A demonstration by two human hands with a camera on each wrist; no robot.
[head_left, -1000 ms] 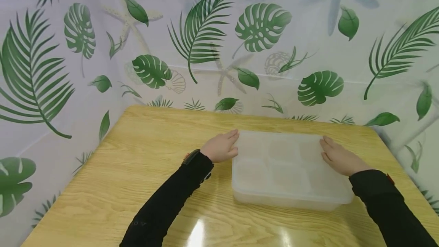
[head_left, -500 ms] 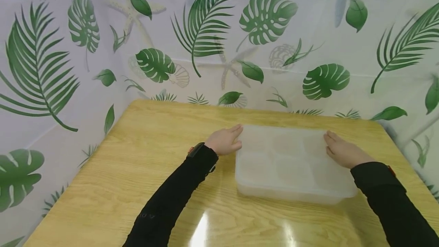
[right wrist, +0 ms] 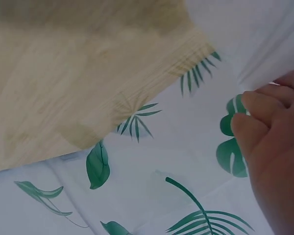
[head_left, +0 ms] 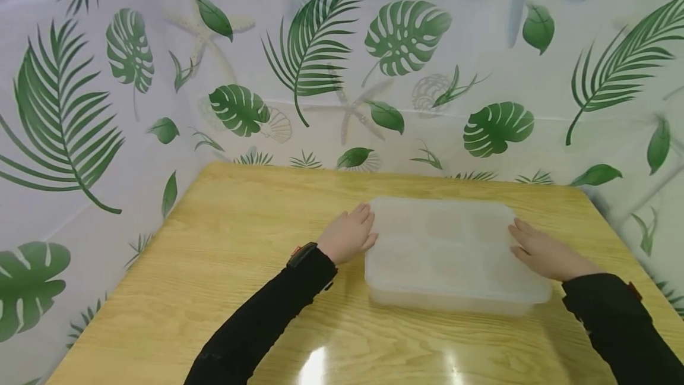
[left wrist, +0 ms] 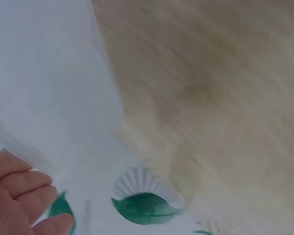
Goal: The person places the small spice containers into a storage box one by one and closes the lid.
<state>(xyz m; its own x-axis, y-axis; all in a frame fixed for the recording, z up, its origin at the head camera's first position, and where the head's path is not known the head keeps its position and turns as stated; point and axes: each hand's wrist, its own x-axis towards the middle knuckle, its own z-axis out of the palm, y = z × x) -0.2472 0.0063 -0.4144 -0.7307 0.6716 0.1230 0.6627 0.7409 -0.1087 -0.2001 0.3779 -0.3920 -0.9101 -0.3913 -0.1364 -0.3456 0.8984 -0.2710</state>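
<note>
A translucent white plastic box (head_left: 443, 248) with a grid of compartments showing faintly through its top lies on the right half of the wooden table. At its left side is my left hand (head_left: 350, 233), fingers extended along the far left edge, thumb apart from them. My right hand (head_left: 550, 251) lies along the right side, its fingertips overlapping the lid's edge in the head view. In the left wrist view, loosely bent fingers (left wrist: 29, 186) appear below the pale box wall (left wrist: 49, 78). The right wrist view has fingertips (right wrist: 259, 105) right at the box's edge (right wrist: 264, 44).
The wooden table (head_left: 240, 218) extends to the left and in front of the box. Behind it hangs a white curtain (head_left: 320, 82) printed with green leaves and starfish, wrapping round the left side too. Both arms wear black sleeves (head_left: 267, 314) and wrist bands.
Both hands have slid a little toward me along the box's sides, and the right one has shifted slightly outward. The box has stayed nearly in place while the head view tilted slightly.
</note>
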